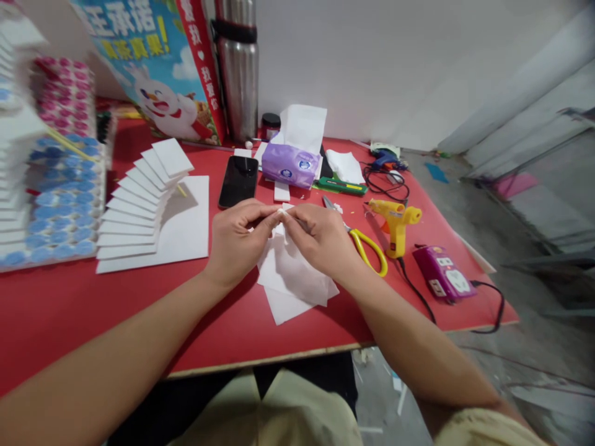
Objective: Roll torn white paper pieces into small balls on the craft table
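Observation:
My left hand [239,238] and my right hand [318,238] meet above the red table [218,337], their fingertips pinched together on a small white piece [281,212]. It looks like tissue, though most of it is hidden by the fingers. Below and between the hands lie thin white sheets [297,279], overlapping at angles. Scissors with yellow handles [382,263] rest just beyond my right hand, the blades partly hidden. A black phone [238,181] lies beyond my left hand.
Fanned white boards [134,207] and trays of blue and pink pieces [65,204] stand left. Behind are a purple tissue pack [290,166], a steel bottle [239,87] and a green cutter [341,186]. A yellow glue gun [395,223] and corded purple power strip [444,272] sit right.

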The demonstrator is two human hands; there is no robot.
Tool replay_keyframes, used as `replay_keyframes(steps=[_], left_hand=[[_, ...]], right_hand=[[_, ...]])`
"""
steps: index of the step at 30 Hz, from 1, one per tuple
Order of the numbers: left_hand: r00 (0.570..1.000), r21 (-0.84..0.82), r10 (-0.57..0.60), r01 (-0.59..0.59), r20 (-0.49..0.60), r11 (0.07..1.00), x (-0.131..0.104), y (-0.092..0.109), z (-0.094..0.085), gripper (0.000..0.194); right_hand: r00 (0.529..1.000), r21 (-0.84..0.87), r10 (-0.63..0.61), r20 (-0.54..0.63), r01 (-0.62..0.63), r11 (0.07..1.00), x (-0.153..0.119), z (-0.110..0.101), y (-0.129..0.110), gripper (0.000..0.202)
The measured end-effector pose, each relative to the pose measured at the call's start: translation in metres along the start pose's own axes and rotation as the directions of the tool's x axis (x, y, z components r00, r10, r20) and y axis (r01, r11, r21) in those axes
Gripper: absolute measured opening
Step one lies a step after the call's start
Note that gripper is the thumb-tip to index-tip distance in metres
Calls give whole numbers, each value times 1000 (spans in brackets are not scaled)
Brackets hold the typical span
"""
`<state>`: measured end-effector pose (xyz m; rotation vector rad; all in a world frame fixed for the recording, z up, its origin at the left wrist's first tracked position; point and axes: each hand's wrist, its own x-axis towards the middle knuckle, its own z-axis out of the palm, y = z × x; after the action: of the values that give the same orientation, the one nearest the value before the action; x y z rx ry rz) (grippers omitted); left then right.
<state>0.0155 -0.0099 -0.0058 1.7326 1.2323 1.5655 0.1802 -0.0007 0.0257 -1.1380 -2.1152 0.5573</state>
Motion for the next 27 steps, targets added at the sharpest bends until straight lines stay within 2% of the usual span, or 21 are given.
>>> replay_keyframes(steps=[3,7,10,13,18,21,24,27], left_hand=[[992,104,129,-128,-2,986,-2,0,0,12],[950,290,308,-311,58,905,-5,0,3,18],[928,376,347,-373,138,848,-7,-1,5,26],[917,411,351,-399,191,820,-8,0,6,32],[918,400,345,-397,197,826,-12,3,6,36],[928,322,327,-370,181,871,-12,3,7,36],[964,149,237,-253,118,956,-6,2,4,26],[994,-67,59,-53,88,996,3,-2,-1,13]], right_hand=[[1000,34,3,-13,-3,999,0,1,0,26],[997,81,81,-14,-79,994,-1,3,0,26],[990,96,133,-35,-130,987,0,2,3,30],[990,91,135,-42,-130,987,1,0,5,32],[994,63,98,-41,-95,993,1,-4,4,26],[993,43,89,-71,-86,995,1,-5,5,25],[996,35,58,-63,-56,998,1,-6,8,25],[1000,78,-24,4,24,997,3,-9,14,27]])
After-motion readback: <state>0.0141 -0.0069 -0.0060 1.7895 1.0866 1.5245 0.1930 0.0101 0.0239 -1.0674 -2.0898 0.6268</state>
